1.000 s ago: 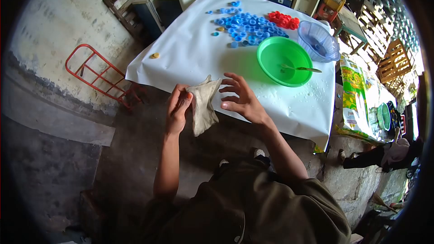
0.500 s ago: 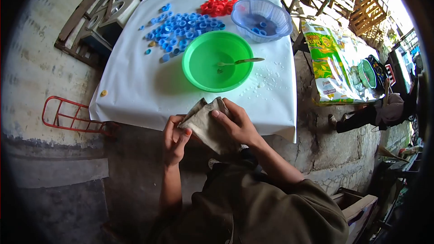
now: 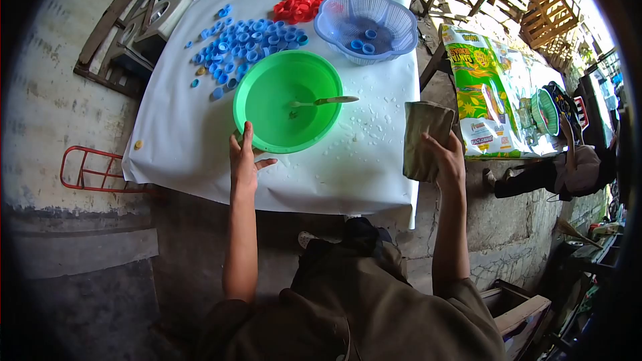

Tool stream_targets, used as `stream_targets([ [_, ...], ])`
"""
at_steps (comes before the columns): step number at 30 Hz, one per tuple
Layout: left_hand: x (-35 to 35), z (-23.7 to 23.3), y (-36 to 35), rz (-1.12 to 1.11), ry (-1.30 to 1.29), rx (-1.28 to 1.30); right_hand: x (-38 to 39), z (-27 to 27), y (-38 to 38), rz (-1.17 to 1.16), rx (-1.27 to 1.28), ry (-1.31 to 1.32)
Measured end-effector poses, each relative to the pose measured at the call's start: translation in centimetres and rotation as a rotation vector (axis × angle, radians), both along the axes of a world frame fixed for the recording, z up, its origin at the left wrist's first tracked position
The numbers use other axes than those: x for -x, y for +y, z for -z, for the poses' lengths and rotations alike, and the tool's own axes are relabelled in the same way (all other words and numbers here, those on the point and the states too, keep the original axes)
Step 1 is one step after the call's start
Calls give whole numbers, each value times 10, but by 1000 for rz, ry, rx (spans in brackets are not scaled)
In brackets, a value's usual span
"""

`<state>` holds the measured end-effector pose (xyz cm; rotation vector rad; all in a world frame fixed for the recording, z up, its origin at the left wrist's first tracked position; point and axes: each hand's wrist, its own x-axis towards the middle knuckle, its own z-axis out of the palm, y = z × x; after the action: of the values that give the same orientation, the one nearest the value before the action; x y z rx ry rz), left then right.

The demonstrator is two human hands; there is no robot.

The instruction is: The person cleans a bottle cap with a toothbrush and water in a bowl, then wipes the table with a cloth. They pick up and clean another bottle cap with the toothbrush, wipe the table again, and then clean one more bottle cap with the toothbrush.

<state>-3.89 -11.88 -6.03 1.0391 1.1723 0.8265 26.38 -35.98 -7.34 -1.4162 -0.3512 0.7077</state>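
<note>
A folded grey-brown cloth (image 3: pixel 421 140) hangs beyond the table's right edge in my right hand (image 3: pixel 447 155), thumb across its face. My left hand (image 3: pixel 245 160) is open, fingers and thumb spread, its fingertips right at the near-left rim of a green basin (image 3: pixel 287 148). Across that basin's right rim lies a slim tool like a toothbrush (image 3: pixel 328 100), its head inside, near some small dark bits. Behind the basin many blue bottle caps (image 3: pixel 247 39) are scattered, with a pile of red caps (image 3: pixel 299 8) farther back.
A bluish plastic basket (image 3: pixel 401 37) with several blue caps stands at the back right of the white-covered table (image 3: pixel 180 140). Water drops dot its right side. A red metal frame (image 3: pixel 93 167) stands left. Another person (image 3: pixel 568 170) is at a plastic-covered surface (image 3: pixel 495 140) on the right.
My hands have parted: the left let go of the cloth and reached to the basin, while the right carried the cloth out to the right. The view has shifted slightly.
</note>
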Motion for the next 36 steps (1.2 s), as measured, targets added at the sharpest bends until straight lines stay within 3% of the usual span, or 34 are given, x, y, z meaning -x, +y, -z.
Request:
stream_targets([
  [3,-8,10,8,62,183,-10,-55,20,15,36,-49,193],
  [7,-10,18,8,99,84,22,-107,29,37,239,27,130],
  [10,-9,17,11,56,72,28,-131,30,47,318,124,-393],
  [14,-13,31,13,-68,25,-45,-146,9,64,160,743,-885],
  [17,-11,41,16,-78,31,-76,-155,16,72,4,639,-667],
  [21,-12,39,11,-111,21,-77,-148,20,58,47,14,248],
  [22,-13,38,10,-120,21,-79,-153,27,52,41,-119,305],
  [25,-16,35,4,-153,14,-81,-145,34,43,156,-257,380],
  [31,-9,41,4,-163,2,-72,-116,22,58,253,-215,244],
  [33,-5,46,3,-184,-11,-65,-118,36,68,236,-98,95],
  [36,0,46,-1,-209,-16,-49,-111,42,93,207,247,-336],
])
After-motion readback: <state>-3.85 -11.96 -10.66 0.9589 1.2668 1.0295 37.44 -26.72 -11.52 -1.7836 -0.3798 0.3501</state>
